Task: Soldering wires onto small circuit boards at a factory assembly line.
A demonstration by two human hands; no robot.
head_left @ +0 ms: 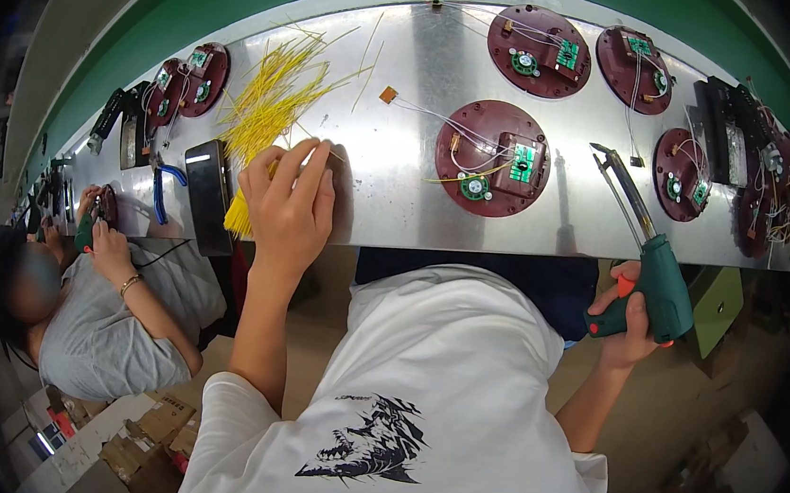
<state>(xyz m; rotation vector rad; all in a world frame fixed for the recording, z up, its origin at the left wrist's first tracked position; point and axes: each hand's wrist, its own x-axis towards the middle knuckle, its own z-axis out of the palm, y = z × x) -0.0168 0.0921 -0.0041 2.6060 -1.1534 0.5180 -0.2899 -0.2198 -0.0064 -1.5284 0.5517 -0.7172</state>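
My left hand (291,194) rests at the near end of a loose pile of thin yellow wires (282,88). Its fingers are drawn together, and a strand of yellow wire shows at the fingertips. In my right hand (631,317) is a green soldering gun (663,282), its long metal tip raised over the table edge. Between the hands lies a round dark-red disc (459,129) carrying a green circuit board (523,163) and a small round green-rimmed part (474,188). White wires run from it to a small connector (388,95); a yellow wire crosses its lower part.
Similar discs (537,51) lie at the back, right and left of the metal table (379,216). Beside my left hand are a black phone-like slab (207,190) and blue-handled pliers (160,194). A person in a grey shirt (124,344) works at the left. Boxes (132,454) stand behind.
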